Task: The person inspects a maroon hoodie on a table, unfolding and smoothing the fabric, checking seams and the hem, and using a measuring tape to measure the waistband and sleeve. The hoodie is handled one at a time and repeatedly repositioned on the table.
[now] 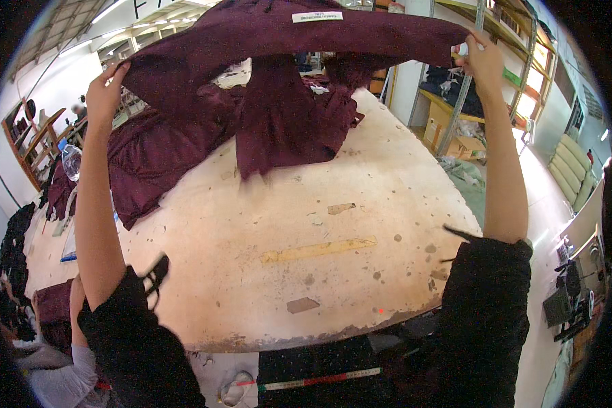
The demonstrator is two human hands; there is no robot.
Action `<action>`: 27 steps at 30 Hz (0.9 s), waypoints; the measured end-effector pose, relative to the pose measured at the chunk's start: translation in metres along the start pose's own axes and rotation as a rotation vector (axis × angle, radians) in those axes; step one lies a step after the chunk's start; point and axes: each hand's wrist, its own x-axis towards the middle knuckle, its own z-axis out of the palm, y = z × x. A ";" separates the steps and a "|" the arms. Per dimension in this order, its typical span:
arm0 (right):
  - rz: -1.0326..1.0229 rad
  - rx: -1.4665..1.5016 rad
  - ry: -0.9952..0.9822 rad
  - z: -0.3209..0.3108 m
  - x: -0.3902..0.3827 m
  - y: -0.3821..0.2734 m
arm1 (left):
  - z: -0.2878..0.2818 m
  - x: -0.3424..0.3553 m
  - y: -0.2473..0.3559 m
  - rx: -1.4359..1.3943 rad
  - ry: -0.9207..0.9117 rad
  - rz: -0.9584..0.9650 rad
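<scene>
Head view, the only one: left hand [109, 85] gripping one end of a maroon garment [289, 41], fingers closed on the corner; right hand [481, 62] pinching the opposite end. Garment is up above the far part of the bench [401, 190], top strip pulled wide between both hands, pale label [317, 16] showing. Lower folds hang toward the bench; can't tell if they touch it.

Done, judging from this: both ends caught, top edge spread. Not done: garment isn't laid flat or folded. More maroon cloth [160, 153] lies crumpled toward the bench's far left; can't tell if it's separate. Yellow tape strip [319, 249] sits nearer the bench's near edge, uncovered.
</scene>
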 end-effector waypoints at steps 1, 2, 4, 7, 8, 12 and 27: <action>0.032 0.086 -0.024 -0.018 0.004 -0.002 | 0.009 -0.008 0.002 -0.284 -0.076 -0.045; 0.095 0.234 -0.073 -0.007 -0.003 0.014 | 0.005 -0.018 -0.006 -0.495 -0.147 -0.088; 0.200 0.515 -0.202 0.015 -0.021 0.044 | -0.001 -0.025 -0.045 -0.736 -0.219 -0.102; 0.018 0.094 -0.242 0.003 -0.066 0.082 | -0.001 -0.085 -0.056 -0.387 -0.268 -0.020; -0.104 -0.185 -0.285 -0.006 -0.083 0.087 | -0.005 -0.099 -0.069 -0.350 -0.276 0.060; -0.071 -0.074 -0.542 -0.040 -0.172 0.089 | -0.048 -0.181 -0.096 -0.211 -0.408 0.133; 0.047 -0.240 -0.929 -0.095 -0.338 -0.003 | -0.073 -0.388 0.035 -0.028 -0.949 0.059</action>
